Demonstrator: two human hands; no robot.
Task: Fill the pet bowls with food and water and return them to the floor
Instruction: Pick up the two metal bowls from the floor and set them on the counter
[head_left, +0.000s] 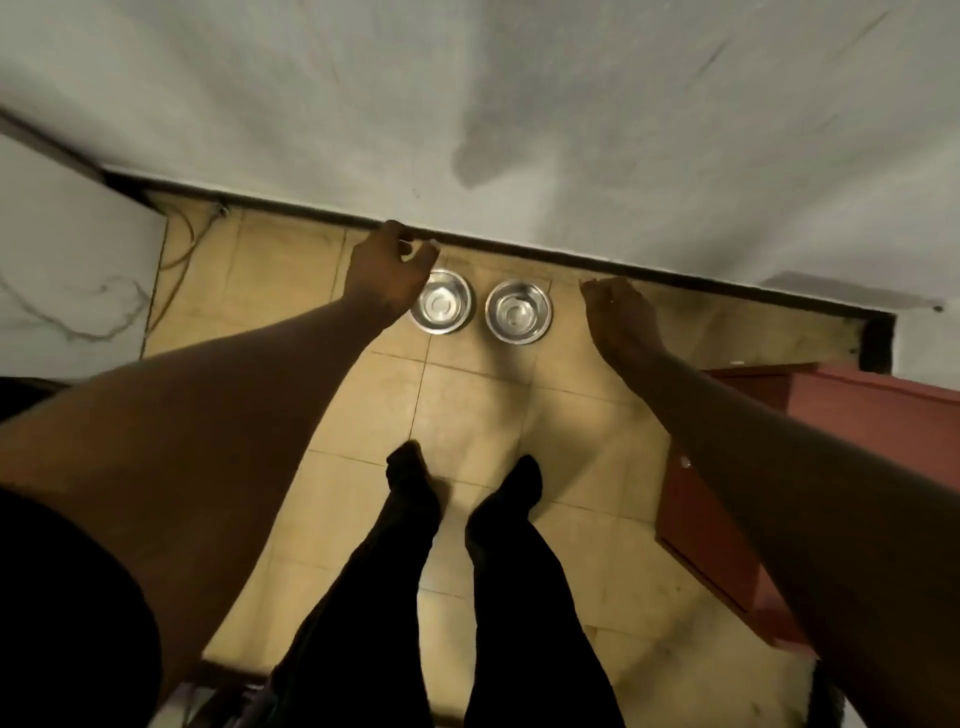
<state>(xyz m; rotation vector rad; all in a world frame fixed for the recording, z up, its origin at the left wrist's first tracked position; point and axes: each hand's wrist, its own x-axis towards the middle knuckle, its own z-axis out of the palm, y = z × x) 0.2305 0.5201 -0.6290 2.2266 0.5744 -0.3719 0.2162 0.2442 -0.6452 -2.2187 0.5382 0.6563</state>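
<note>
Two round bowls of shiny metal are seen on the floor (467, 415), side by side and a little apart, close to the dark skirting (649, 270) at the foot of the wall (519, 104). The left bowl (444, 304) and the right bowl (518, 312) both have a flat bottom with a bright reflection, and both look empty. The floor is made of square beige tiles with thin dark joints; the wall is pale and rough, with a darker grey stain above the bowls.

The left hand (389, 270) is stretched out over the left bowl, and a part of that bowl's rim is covered by it. Its fingers are loosely curled and apart, and nothing is held in them. Whether the bowl is touched cannot be told. The right hand (618, 312) is held to the right of the right bowl, clear of it, with the fingers spread and nothing inside.

Free tiles are left between the bowls and the two feet (462, 483) in dark socks. On the right the room is limited by a red-brown cabinet (727, 519), and on the left by a white panel (67, 260) with grey veins. A thin cable (179, 244) is seen in the left corner.

The picture is dim and soft. Both arms and the dark legs are cut off by the lower edge.
</note>
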